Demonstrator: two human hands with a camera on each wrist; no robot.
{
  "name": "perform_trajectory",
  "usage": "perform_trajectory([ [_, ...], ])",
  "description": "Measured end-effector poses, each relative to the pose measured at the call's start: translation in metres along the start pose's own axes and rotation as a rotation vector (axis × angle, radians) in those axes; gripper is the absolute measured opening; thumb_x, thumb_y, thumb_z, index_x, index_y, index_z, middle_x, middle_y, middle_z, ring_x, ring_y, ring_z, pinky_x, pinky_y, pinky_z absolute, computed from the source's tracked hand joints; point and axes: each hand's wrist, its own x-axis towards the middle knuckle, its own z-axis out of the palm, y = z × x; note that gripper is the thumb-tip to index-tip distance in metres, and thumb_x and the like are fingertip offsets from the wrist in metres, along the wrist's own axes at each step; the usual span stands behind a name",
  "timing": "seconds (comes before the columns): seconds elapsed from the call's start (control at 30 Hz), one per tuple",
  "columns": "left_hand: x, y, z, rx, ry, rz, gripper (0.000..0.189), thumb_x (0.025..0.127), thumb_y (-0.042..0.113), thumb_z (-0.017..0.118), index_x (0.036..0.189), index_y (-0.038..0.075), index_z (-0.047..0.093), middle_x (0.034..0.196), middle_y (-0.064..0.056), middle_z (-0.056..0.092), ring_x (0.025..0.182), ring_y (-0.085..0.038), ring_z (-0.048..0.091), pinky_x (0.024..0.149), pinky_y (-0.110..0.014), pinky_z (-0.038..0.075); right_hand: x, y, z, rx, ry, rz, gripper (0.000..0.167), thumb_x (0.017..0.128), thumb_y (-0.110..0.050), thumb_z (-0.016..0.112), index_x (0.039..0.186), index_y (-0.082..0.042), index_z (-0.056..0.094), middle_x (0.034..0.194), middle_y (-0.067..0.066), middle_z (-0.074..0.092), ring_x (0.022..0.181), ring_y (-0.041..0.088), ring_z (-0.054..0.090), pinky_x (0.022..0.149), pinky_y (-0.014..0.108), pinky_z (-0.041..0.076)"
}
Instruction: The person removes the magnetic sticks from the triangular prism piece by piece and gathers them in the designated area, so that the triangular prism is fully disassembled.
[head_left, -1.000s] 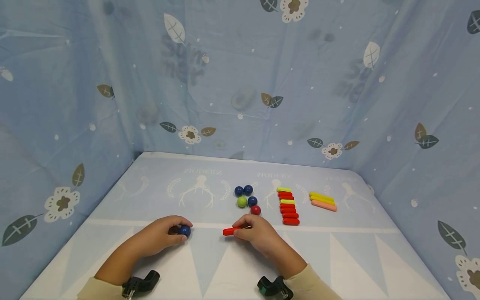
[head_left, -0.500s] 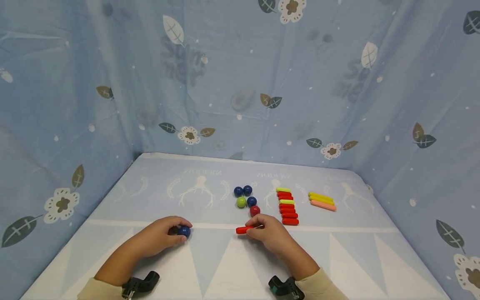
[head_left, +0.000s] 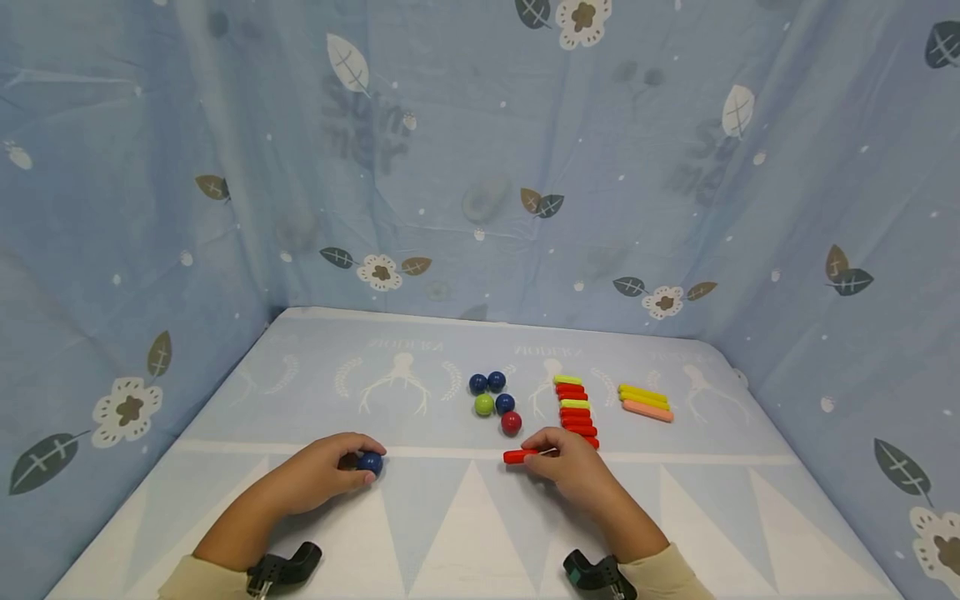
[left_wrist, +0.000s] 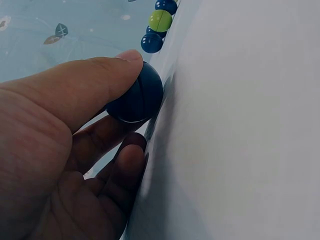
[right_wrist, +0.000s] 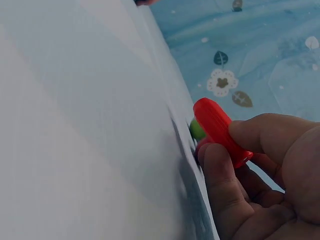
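Observation:
My left hand (head_left: 327, 472) pinches a dark blue ball (left_wrist: 145, 95) between thumb and fingers, close to the table at the left of centre. A seam line runs across the ball in the left wrist view. In my right hand (head_left: 572, 468) a short red ribbed stick (right_wrist: 220, 130) is held between thumb and fingers, its free end pointing left. The right hand is just in front of a column of red and yellow-green sticks (head_left: 575, 412) and partly covers its near end. A red ball (head_left: 511, 423) lies just beyond the held stick.
Behind the red ball lie a green ball (head_left: 484, 405) and several dark blue balls (head_left: 478, 384). Farther right, yellow sticks (head_left: 642, 395) lie against a salmon-coloured stick (head_left: 648, 411). A patterned blue curtain (head_left: 480, 167) surrounds the table (head_left: 315, 392) at the back and sides.
My right hand has moved to the right with the red stick, ending nearer the column of sticks. The left hand stays in place with the blue ball.

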Motion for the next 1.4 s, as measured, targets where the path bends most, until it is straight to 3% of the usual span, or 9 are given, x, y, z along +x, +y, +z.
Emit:
perform_trajectory([
  [0.23,0.000,0.001,0.000,-0.011,-0.005,-0.024,0.038,0.094,0.038,0.078,0.129,0.027,0.070,0.133,-0.001,0.065,0.120,-0.023,0.060,0.101,-0.052,0.050,-0.001,0.009,-0.016,-0.033,0.074,0.044,0.015,0.094,-0.020,0.079,0.109,-0.021,0.077,0.098,0.000,0.071,0.084,0.020,0.063,0.072,0.032,0.055],
  [0.57,0.002,-0.002,0.000,-0.008,-0.009,-0.003,0.037,0.096,0.040,0.076,0.130,0.027,0.069,0.136,0.002,0.065,0.125,-0.024,0.059,0.104,-0.052,0.049,-0.003,0.025,-0.046,-0.108,0.191,0.095,0.015,0.094,-0.020,0.078,0.109,-0.021,0.075,0.103,0.001,0.070,0.093,0.021,0.059,0.073,0.031,0.052],
  [0.9,0.000,-0.001,0.001,-0.021,-0.009,-0.020,0.036,0.095,0.037,0.077,0.129,0.027,0.070,0.136,-0.001,0.065,0.126,-0.026,0.060,0.105,-0.054,0.049,-0.008,0.042,-0.064,-0.167,0.216,0.124,0.016,0.096,-0.020,0.076,0.112,-0.017,0.074,0.107,0.002,0.070,0.095,0.021,0.059,0.074,0.031,0.050],
  [1.13,0.000,-0.002,-0.001,-0.026,-0.005,-0.023,0.036,0.095,0.037,0.077,0.130,0.028,0.070,0.139,-0.001,0.064,0.132,-0.030,0.058,0.108,-0.056,0.047,-0.006,0.049,-0.066,-0.109,0.216,0.151,0.018,0.096,-0.019,0.076,0.113,-0.013,0.073,0.101,0.005,0.069,0.085,0.020,0.062,0.071,0.030,0.053],
  [1.4,-0.003,0.005,-0.002,0.002,-0.018,-0.004,0.038,0.095,0.036,0.077,0.132,0.027,0.069,0.140,-0.003,0.064,0.135,-0.034,0.057,0.110,-0.058,0.047,-0.007,0.053,-0.066,-0.126,0.235,0.185,0.022,0.095,-0.019,0.077,0.116,-0.014,0.071,0.109,0.006,0.067,0.095,0.024,0.059,0.074,0.029,0.052],
])
